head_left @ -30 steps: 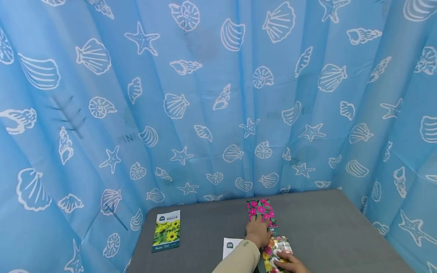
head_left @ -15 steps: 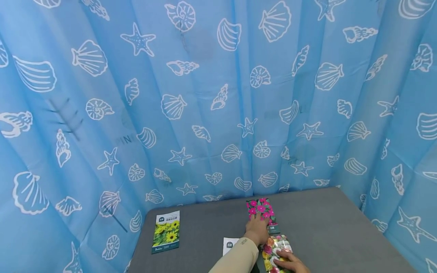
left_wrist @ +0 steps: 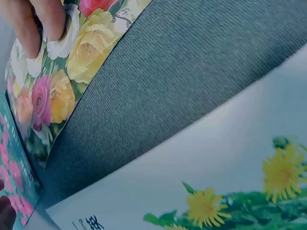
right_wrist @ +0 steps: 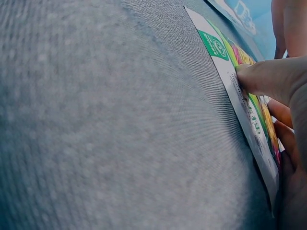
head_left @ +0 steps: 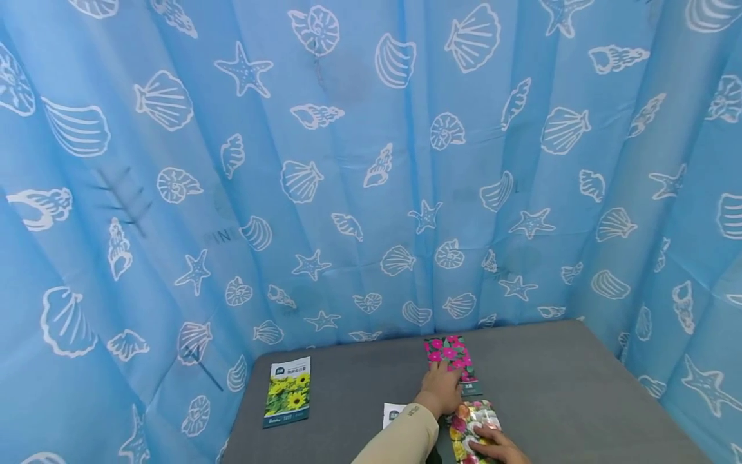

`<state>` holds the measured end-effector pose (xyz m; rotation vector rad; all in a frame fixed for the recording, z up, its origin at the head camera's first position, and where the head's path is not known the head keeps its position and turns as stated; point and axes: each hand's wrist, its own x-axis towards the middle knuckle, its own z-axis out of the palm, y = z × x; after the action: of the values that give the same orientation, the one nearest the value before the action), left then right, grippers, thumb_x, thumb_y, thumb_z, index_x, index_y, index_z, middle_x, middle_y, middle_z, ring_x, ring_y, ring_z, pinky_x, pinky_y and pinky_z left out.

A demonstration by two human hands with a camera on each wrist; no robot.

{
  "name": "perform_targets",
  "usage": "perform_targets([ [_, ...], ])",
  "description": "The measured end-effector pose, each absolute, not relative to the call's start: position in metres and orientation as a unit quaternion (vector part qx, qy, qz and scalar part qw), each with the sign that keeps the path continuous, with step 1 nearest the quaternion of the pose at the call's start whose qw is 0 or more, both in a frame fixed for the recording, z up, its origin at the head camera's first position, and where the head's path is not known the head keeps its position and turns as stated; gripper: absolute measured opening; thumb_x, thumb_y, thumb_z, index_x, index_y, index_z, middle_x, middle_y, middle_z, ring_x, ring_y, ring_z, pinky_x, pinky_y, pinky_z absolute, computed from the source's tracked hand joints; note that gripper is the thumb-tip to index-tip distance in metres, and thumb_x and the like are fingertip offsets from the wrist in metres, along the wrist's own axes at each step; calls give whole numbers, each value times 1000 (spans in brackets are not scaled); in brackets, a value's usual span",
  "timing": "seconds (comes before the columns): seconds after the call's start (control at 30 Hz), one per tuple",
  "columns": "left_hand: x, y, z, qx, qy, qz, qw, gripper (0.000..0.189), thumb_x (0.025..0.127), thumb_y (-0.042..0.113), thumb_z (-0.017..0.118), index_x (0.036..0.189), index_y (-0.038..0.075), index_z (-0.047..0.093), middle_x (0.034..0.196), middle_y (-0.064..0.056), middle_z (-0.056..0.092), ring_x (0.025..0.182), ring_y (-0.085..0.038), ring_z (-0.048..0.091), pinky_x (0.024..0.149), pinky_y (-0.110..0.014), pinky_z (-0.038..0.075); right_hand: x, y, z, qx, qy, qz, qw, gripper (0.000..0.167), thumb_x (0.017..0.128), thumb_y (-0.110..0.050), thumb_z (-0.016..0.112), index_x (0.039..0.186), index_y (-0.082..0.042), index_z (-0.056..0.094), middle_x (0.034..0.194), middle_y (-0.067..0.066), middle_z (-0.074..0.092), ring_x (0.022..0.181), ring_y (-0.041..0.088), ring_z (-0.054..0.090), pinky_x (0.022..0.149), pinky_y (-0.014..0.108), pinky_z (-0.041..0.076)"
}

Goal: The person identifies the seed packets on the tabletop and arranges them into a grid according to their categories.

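My left hand (head_left: 440,388) reaches across to a seed packet with pink flowers (head_left: 449,351) near the table's back edge, its fingers extended over the lower part. In the left wrist view, only the left fingertips (left_wrist: 6,214) show, at the lower left edge. Just in front lies a packet printed with roses (head_left: 462,437). My right hand (head_left: 500,446) rests on it with fingers spread. The right wrist view shows the right thumb (right_wrist: 261,79) pressing the packet's printed face. A white packet with yellow dandelions (left_wrist: 216,153) lies partly under the left forearm in the head view.
Toward the left of the grey table (head_left: 353,374) lies another packet, with yellow sunflowers (head_left: 288,392). A blue curtain (head_left: 371,193) with white shell prints hangs along the table's back and sides.
The pink-flower packet has shifted very slightly toward the back, away from the rose packet, under my left hand. My right hand stays on the rose packet. The head view sways a little.
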<state>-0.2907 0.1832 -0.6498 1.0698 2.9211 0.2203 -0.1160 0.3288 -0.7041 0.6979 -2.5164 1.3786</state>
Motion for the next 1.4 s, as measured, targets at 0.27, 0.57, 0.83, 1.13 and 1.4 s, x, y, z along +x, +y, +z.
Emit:
perform_targets([
  [0.27, -296, 148, -631, 372, 921, 112, -24, 42, 106, 40, 61, 146, 28, 65, 148, -5, 61, 129, -22, 56, 104, -35, 55, -120, 325, -704, 261, -837, 470, 108, 52, 91, 1, 76, 139, -19, 73, 150, -29, 47, 136, -24, 30, 94, 10, 46],
  [0.57, -303, 99, -620, 359, 920, 155, -20, 42, 109, 36, 61, 149, 23, 62, 151, -10, 58, 136, -28, 54, 104, -41, 56, -117, 328, -705, 253, -856, 425, 148, 55, 87, -3, 79, 137, -26, 74, 151, -32, 46, 137, -24, 28, 90, 13, 48],
  [0.83, -306, 52, -607, 319, 929, 188, -15, 42, 109, 36, 61, 149, 24, 62, 153, -11, 56, 138, -32, 53, 108, -49, 54, -121, 327, -703, 222, -869, 433, 93, 51, 92, -8, 78, 139, -27, 73, 149, -36, 43, 134, -27, 24, 88, 16, 49],
  [1.13, -320, -3, -609, 274, 939, 206, -11, 44, 108, 29, 64, 148, 14, 62, 155, -17, 55, 140, -38, 51, 111, -58, 51, -120, 328, -695, 187, -878, 438, 39, 40, 98, -15, 76, 138, -20, 74, 144, -37, 44, 126, -27, 32, 85, 18, 51],
  [1.4, -328, -56, -624, 249, 943, 211, -69, 42, 102, 21, 71, 140, 3, 67, 144, -25, 61, 129, -45, 57, 103, -62, 54, -120, 325, -688, 135, -898, 419, -5, 36, 101, -26, 75, 134, -13, 75, 143, -12, 59, 121, -27, 36, 86, 18, 53],
])
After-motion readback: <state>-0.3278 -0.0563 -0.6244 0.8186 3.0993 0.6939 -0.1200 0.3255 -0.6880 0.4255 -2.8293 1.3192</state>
